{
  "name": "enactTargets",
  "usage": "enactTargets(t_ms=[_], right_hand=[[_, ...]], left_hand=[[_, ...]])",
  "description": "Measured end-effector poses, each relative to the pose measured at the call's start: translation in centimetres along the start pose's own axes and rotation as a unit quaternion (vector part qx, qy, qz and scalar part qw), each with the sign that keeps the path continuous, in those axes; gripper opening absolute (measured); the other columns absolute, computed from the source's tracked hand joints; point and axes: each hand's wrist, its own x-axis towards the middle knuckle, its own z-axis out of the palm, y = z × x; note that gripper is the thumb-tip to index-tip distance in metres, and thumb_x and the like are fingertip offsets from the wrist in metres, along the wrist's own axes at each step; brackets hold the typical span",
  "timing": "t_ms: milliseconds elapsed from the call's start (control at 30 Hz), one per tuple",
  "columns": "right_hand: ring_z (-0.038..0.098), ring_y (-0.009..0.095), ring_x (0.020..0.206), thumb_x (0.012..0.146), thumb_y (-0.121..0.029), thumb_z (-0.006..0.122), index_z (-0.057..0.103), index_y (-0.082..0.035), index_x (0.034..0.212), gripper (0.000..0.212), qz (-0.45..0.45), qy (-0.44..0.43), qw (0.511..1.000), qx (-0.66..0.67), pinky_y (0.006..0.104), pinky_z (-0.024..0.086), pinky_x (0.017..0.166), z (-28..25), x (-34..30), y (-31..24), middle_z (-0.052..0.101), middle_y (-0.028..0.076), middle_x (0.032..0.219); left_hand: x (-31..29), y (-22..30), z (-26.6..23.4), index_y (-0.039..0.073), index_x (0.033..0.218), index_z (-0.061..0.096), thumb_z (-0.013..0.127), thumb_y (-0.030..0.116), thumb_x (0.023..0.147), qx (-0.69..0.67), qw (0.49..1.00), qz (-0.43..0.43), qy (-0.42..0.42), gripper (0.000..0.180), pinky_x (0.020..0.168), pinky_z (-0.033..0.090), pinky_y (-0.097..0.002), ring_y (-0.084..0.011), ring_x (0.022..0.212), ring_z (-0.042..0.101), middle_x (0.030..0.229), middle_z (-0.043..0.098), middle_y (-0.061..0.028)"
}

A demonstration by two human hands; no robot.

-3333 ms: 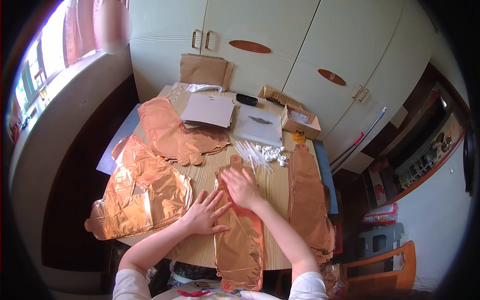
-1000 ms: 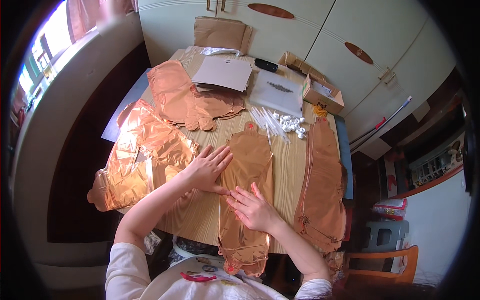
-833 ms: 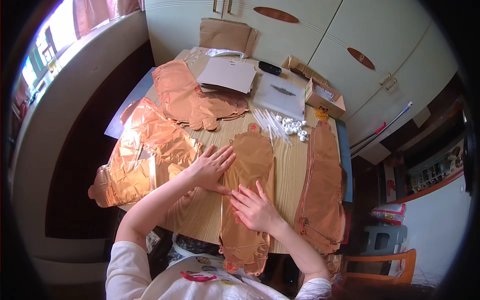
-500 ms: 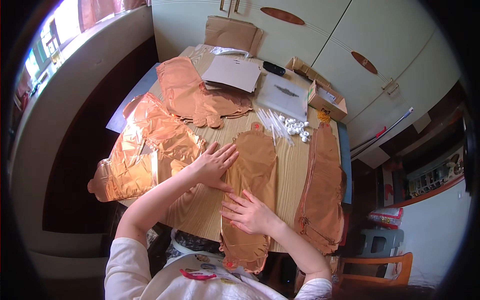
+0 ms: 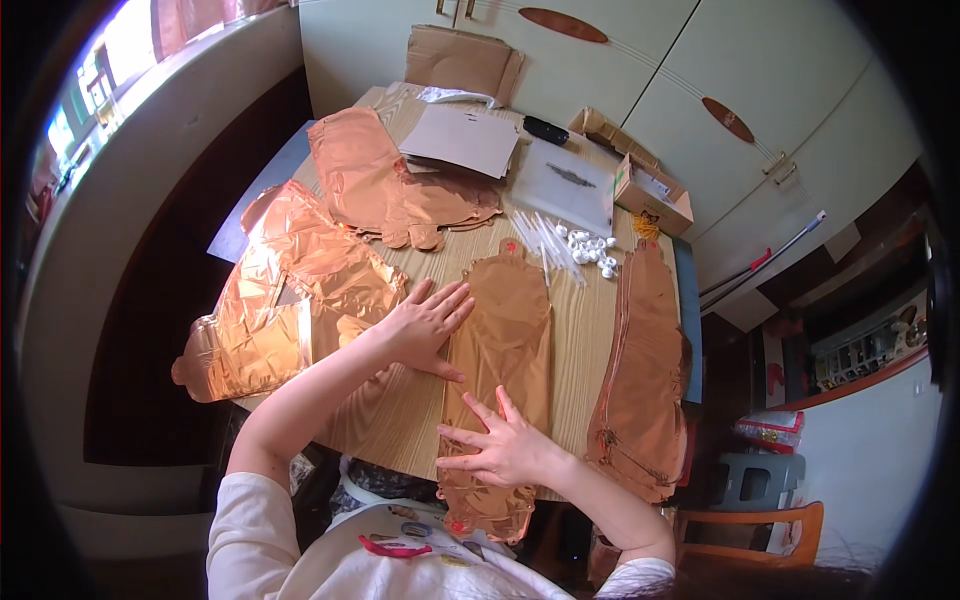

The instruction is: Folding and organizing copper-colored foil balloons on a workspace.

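Observation:
A long, folded copper-coloured foil balloon (image 5: 515, 320) lies flat in front of me, its near end hanging past the table edge. A red mark shows at each end. My left hand (image 5: 428, 325) rests flat on its left edge, fingers together and thumb out. My right hand (image 5: 508, 445) lies over the lower part with fingers spread. Neither hand grips anything. To the left, a crumpled, shiny foil balloon (image 5: 330, 260) spreads over the table. Behind it are flatter foil balloons (image 5: 355, 165). A folded pile of foil balloons (image 5: 640, 370) lies at the right.
Beyond the balloon are clear straws (image 5: 545, 250) and small white rings (image 5: 590, 250). Farther back lie a stack of grey card (image 5: 460, 140), a clear plastic bag (image 5: 562, 195), a black object (image 5: 546, 129) and an open carton (image 5: 665, 205). A wooden chair (image 5: 800, 530) stands at right.
My right hand has spread its fingers wider and shifted slightly. My left hand stays in nearly the same place on the balloon. The view has shifted slightly.

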Motion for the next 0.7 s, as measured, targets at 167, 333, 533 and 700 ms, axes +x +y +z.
enactTargets(t_ms=[167,333,533,700], right_hand=[[0.024,0.039,0.144,0.089,-0.040,0.060,0.050,-0.042,0.137,0.049,-0.006,0.005,1.000,0.018,0.0732,0.018,0.109,0.3,-0.5,-0.6,0.036,-0.006,0.154],[0.032,0.029,0.143,0.090,-0.040,0.061,0.053,-0.028,0.138,0.050,0.025,0.014,0.996,0.080,0.0640,0.023,0.113,0.2,-3.0,-3.1,0.044,-0.002,0.149],[0.064,0.023,0.094,0.076,-0.012,0.073,0.071,-0.011,0.102,0.026,0.229,0.317,0.913,0.117,0.0359,0.048,0.082,0.0,-8.6,-8.4,0.069,0.003,0.101],[0.058,0.014,0.079,0.088,-0.005,0.063,0.055,-0.002,0.106,0.020,0.489,0.515,0.581,0.398,0.0274,0.048,0.073,8.6,-11.5,-14.9,0.059,0.007,0.092]], left_hand=[[0.2,0.0,-0.2,-0.006,0.149,0.025,0.055,0.084,0.069,0.006,1.000,-0.003,-0.008,0.124,0.118,0.016,-0.0518,-0.0344,0.147,0.021,0.156,0.024,-0.0249],[0.3,-0.2,-0.1,-0.007,0.148,0.026,0.055,0.085,0.067,-0.001,1.000,0.007,0.002,0.125,0.118,0.017,-0.0526,-0.0351,0.147,0.020,0.155,0.024,-0.0260],[-0.4,0.6,-0.4,-0.008,0.146,0.027,0.050,0.079,0.079,0.011,0.999,0.001,0.040,0.112,0.118,0.017,-0.0532,-0.0375,0.146,0.021,0.153,0.026,-0.0287],[-2.6,3.6,-1.3,-0.006,0.147,0.029,0.050,0.073,0.083,-0.037,0.999,-0.025,0.010,0.103,0.118,0.018,-0.0520,-0.0371,0.146,0.022,0.153,0.027,-0.0263]])
